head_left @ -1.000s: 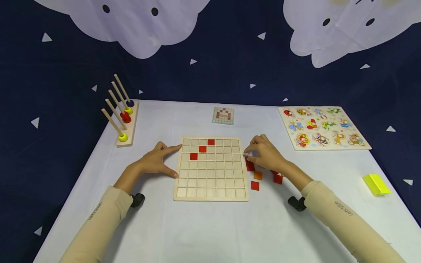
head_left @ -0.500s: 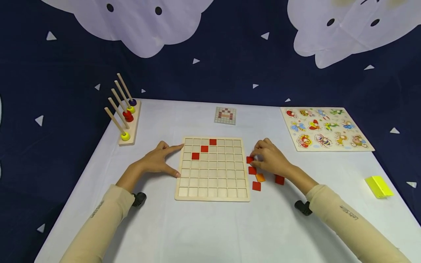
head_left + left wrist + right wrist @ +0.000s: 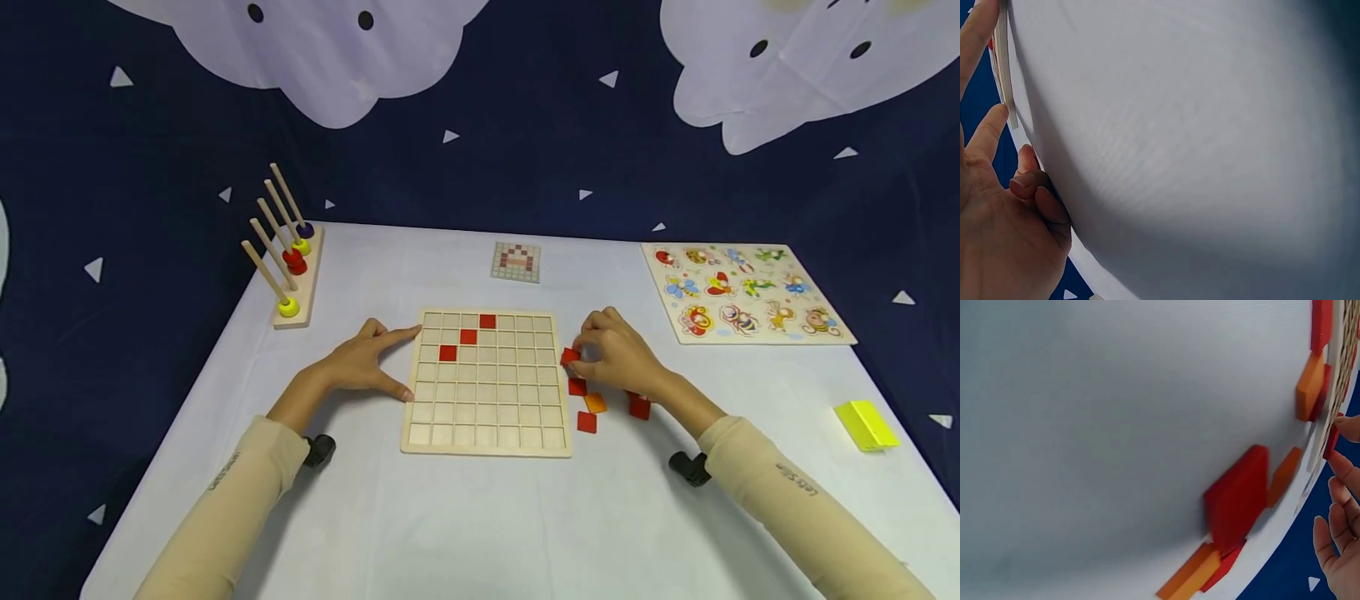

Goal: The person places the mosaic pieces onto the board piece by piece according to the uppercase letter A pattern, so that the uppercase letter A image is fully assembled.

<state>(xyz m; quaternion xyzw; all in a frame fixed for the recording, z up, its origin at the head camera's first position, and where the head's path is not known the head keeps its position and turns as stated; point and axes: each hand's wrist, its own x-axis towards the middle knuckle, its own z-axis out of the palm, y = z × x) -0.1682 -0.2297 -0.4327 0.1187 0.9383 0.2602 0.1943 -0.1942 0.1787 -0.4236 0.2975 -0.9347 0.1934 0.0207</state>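
My left hand [image 3: 360, 362] spreads its thumb and index finger against the left edge of a wooden grid board [image 3: 486, 392]; in the left wrist view its other fingers [image 3: 1030, 184] are bent in beside the board. Three red square tiles, one of them a red square [image 3: 468, 337], lie in a diagonal in the board's upper cells. Just off the board's right edge, my right hand [image 3: 618, 354] pinches a red tile [image 3: 1332, 437] between thumb and fingertip. Below it on the cloth lie another red tile [image 3: 577, 387], an orange tile [image 3: 596, 403] and a further red tile [image 3: 587, 422].
More red tiles [image 3: 640, 407] lie under the right wrist. Behind the board is a small pattern card [image 3: 515, 262]. A peg stacker [image 3: 303, 292] with coloured rings stands at back left, an insect picture board [image 3: 750, 293] at back right, and a yellow folded piece [image 3: 866, 425] at far right.
My right hand has drawn slightly away from the board's edge, and the red tile at its fingertips now shows apart from the red tile below. The left hand stays at the board.
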